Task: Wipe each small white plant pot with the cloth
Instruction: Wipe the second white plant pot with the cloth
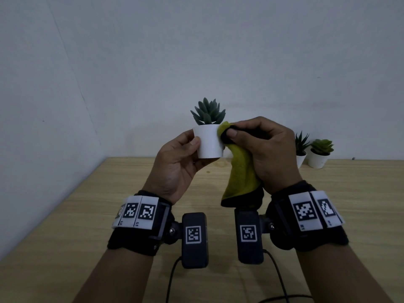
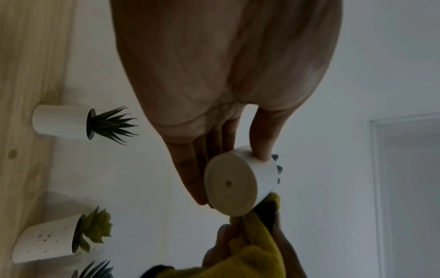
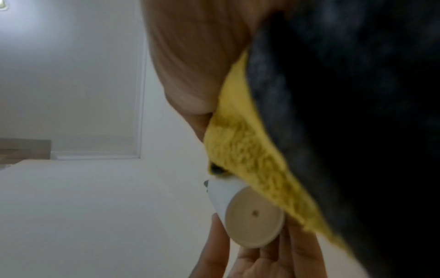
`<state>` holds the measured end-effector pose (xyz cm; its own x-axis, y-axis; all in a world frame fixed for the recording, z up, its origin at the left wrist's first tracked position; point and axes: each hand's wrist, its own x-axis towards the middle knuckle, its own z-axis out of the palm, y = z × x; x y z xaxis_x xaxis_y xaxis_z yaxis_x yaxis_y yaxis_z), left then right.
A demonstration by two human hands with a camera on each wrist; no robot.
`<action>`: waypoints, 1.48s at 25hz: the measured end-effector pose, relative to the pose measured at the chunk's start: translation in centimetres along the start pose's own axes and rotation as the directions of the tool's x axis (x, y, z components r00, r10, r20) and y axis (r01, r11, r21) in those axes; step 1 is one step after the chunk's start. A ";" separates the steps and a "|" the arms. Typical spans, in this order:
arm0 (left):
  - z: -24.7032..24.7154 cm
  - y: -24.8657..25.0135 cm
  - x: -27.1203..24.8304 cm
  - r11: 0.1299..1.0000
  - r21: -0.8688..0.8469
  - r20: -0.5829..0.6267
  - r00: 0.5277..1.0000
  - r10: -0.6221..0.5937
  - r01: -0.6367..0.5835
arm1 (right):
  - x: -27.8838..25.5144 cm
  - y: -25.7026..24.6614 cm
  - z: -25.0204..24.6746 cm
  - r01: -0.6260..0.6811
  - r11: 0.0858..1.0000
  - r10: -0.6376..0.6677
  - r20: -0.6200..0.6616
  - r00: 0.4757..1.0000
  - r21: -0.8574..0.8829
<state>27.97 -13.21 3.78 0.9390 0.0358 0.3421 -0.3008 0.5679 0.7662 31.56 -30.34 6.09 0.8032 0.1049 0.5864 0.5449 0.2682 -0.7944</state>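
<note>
White plant pot (image 1: 209,141): likely light, rigid, smooth and slippery; pinched at its sides by left hand (image 1: 175,162), raised off table. Cloth (image 1: 239,169), soft and limp, bunched in right hand (image 1: 269,149), pressed against pot's right rim.

A plain indoor room, set up for recording rather than lived in: a light wooden surface (image 1: 328,215) pushed into a corner of bare whitish walls (image 1: 196,51), with small potted succulents (image 1: 320,153) lined along its back edge (a framed panel (image 3: 95,84), maybe a door, shows behind).
</note>
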 end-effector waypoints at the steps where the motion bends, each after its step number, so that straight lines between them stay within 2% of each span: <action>1: 0.1 0.0 0.0 1.000 -0.010 0.005 1.000 -0.001 0.001 | 0.1 0.1 0.0 0.007 1.000 -0.008 -0.029 1.000 -0.015; 3: 0.1 -0.1 0.0 0.998 -0.056 -0.007 1.000 0.001 -0.001 | 0.1 0.3 0.1 -0.015 0.999 0.014 -0.018 1.000 -0.052; 6: -0.1 -0.1 0.1 0.997 -0.076 -0.049 0.999 -0.013 0.009 | -0.1 0.2 0.1 -0.025 0.998 0.030 0.075 0.997 -0.066; 8: -0.3 0.1 0.1 1.000 -0.007 -0.068 0.997 -0.020 0.019 | -0.2 0.0 0.2 0.006 0.997 0.001 0.099 0.995 -0.078; 11: -0.1 -0.2 0.1 0.980 0.197 -0.108 0.994 -0.010 0.031 | -0.3 -0.3 0.4 0.043 0.991 -0.024 0.146 0.989 -0.128; 13: 0.0 -0.4 0.1 0.961 0.277 -0.120 0.993 0.009 0.024 | -0.4 -0.1 0.7 0.058 0.985 -0.037 0.127 0.991 -0.161; 17: -0.4 -0.4 0.2 0.992 0.124 -0.140 0.990 -0.002 0.020 | -0.3 0.5 0.9 -0.017 0.989 0.020 0.016 1.000 -0.146; 19: -0.7 -0.4 0.4 0.998 0.070 -0.176 0.984 0.005 0.007 | -0.3 0.4 0.8 -0.049 0.984 0.064 0.082 0.995 -0.172; 21: -0.8 -0.6 0.5 0.996 0.093 -0.197 0.980 0.019 -0.001 | -0.6 0.0 1.0 -0.037 0.988 0.059 0.144 0.988 -0.153; 25: -0.7 -0.8 0.4 0.993 0.117 -0.142 0.990 0.014 0.003 | -0.2 -0.1 0.8 0.011 0.997 -0.011 -0.002 1.000 -0.073; 30: -0.8 -1.3 0.6 0.992 0.129 -0.159 0.987 0.021 0.000 | -0.1 -0.3 -0.1 -0.067 0.993 0.074 0.068 0.995 -0.093; 34: -0.8 -1.5 0.6 0.994 0.113 -0.092 0.996 0.011 0.000 | 0.3 0.0 -0.2 -0.034 0.998 0.032 -0.039 0.999 -0.054; 37: -0.9 -1.6 0.7 0.996 0.083 -0.114 0.993 0.032 -0.022 | 0.2 0.0 -0.5 -0.106 0.990 0.112 0.056 0.992 -0.096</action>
<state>29.23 -13.34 2.28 0.9419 0.1476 0.3016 -0.3343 0.4964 0.8011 31.88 -30.75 6.13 0.8445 0.1874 0.5017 0.4772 0.1621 -0.8637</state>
